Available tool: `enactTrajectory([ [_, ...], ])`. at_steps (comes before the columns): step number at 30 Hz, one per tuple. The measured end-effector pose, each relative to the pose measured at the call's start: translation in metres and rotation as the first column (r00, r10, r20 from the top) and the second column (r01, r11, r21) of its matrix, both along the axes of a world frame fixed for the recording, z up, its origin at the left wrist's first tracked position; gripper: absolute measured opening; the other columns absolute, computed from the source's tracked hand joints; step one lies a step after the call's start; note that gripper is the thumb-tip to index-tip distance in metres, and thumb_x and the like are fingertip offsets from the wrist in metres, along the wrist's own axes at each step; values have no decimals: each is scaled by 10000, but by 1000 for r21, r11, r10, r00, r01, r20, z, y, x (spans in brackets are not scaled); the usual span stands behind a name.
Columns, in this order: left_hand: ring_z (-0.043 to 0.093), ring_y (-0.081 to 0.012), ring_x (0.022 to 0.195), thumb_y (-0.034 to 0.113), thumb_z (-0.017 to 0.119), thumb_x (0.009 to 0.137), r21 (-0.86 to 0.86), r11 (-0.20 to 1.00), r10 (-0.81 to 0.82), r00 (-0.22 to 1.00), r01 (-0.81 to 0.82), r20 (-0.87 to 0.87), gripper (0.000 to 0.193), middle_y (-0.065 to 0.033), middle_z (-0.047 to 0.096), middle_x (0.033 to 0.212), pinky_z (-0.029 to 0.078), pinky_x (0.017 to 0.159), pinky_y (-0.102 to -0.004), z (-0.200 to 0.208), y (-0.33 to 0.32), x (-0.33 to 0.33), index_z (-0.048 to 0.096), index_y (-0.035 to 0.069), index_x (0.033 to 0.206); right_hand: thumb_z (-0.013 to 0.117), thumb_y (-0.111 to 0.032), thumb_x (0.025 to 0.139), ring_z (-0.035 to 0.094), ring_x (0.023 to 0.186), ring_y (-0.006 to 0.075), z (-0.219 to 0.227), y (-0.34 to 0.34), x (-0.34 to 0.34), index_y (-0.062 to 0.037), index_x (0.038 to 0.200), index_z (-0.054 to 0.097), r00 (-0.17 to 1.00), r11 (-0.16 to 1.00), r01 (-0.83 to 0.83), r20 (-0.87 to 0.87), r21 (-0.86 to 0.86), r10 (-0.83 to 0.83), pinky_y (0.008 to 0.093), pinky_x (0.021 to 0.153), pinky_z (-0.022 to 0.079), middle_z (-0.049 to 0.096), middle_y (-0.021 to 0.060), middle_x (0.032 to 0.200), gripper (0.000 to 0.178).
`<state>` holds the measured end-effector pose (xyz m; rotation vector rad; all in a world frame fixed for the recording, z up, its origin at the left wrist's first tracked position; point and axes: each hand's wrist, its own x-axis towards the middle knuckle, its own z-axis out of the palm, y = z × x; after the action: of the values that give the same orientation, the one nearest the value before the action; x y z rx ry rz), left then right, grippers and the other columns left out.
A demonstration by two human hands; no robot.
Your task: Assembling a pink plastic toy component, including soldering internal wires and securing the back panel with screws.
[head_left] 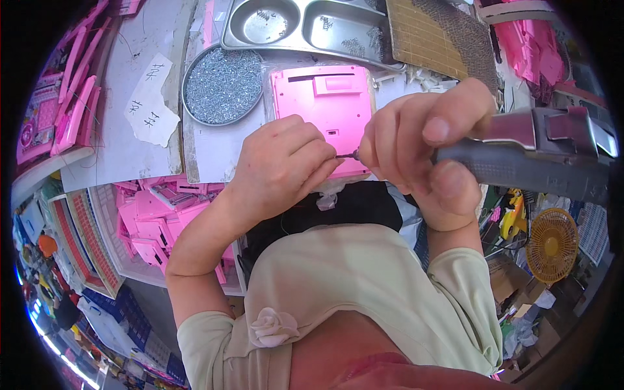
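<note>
A pink plastic casing lies on the worktable in front of me, with a dark slot, a raised block and small holes on its face. My right hand is wrapped round a grey power screwdriver with a shiny metal clip. The thin dark bit points left, over the near part of the casing. My left hand is closed, fingertips pinched together at the bit's tip. Whatever those fingertips hold is too small and hidden to make out.
Beyond my left hand stands a round metal dish of screws. A steel tray with small parts is behind the casing. Below the table's left edge a crate holds pink casings. A yellow fan stands at lower right.
</note>
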<state>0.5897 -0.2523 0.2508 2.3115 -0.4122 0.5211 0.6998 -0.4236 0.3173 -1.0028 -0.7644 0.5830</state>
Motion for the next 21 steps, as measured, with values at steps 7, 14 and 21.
enactTrajectory([
  [7, 619, -231, 687, 143, 800, 763, 84, 996, -39, 999, 41, -21, 165, -56, 597, 749, 503, 569, -359, 8, -8, -1, 653, 94, 820, 752, -334, 927, 464, 513, 109, -5, -4, -2, -142, 1088, 506, 1000, 1000, -23, -5, 15, 23, 288, 526, 431, 460, -36, 590, 351],
  [14, 696, -160, 715, 9, 747, 888, -389, 879, 44, 858, -277, -512, 110, -96, 745, 841, 552, 651, -285, 9, 0, -23, 736, -14, 994, 729, -309, 941, 462, 529, 111, -19, -43, -8, -135, 1100, 512, 996, 996, 78, -30, -36, -79, 297, 538, 436, 455, -30, 600, 321],
  [21, 736, -183, 842, -60, 636, 958, -641, 690, -118, 822, -335, -556, 117, -151, 749, 940, 608, 789, -300, 0, -8, -25, 682, -92, 1060, 718, -272, 949, 466, 538, 114, -42, -66, -21, -131, 1109, 517, 988, 983, 150, 38, -103, -147, 305, 534, 445, 477, -17, 609, 293],
])
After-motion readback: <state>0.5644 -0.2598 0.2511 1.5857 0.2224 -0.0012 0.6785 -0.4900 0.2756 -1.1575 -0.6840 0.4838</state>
